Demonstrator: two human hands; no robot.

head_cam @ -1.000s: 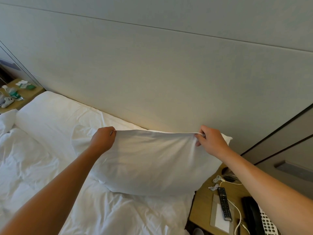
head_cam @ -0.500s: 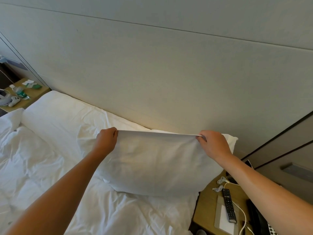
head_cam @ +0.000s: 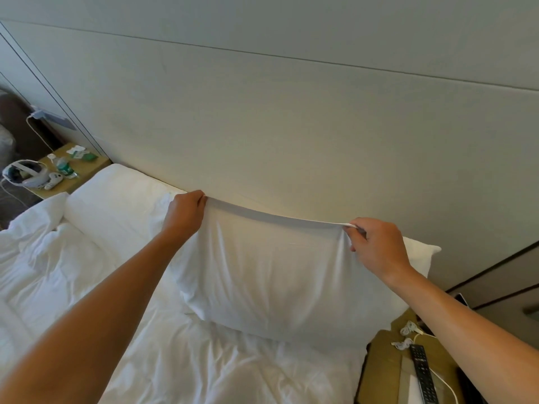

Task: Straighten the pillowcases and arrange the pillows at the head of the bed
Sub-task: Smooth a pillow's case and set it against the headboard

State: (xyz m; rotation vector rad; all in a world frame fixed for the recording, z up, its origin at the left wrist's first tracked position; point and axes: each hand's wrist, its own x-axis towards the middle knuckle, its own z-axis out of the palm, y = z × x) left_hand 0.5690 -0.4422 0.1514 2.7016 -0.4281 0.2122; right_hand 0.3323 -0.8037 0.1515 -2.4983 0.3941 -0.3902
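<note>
Here the left hand (head_cam: 185, 212) and right hand (head_cam: 376, 246) pinch the pillowcase (head_cam: 271, 272) top edge at 10 and 2 o'clock, pillow hanging against the headboard (head_cam: 291, 126)

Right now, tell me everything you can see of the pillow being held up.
The pillow is white, in a smooth, slightly creased cotton-looking case. It stands on its long lower edge on the rumpled bed sheet, near the headboard. The left hand and right hand pinch its top hem, pulling it taut between them.

Matt white cloth pillowcase (head_cam: 271, 275), rumpled sheet (head_cam: 180, 363), wood-look nightstand (head_cam: 382, 363)
</note>
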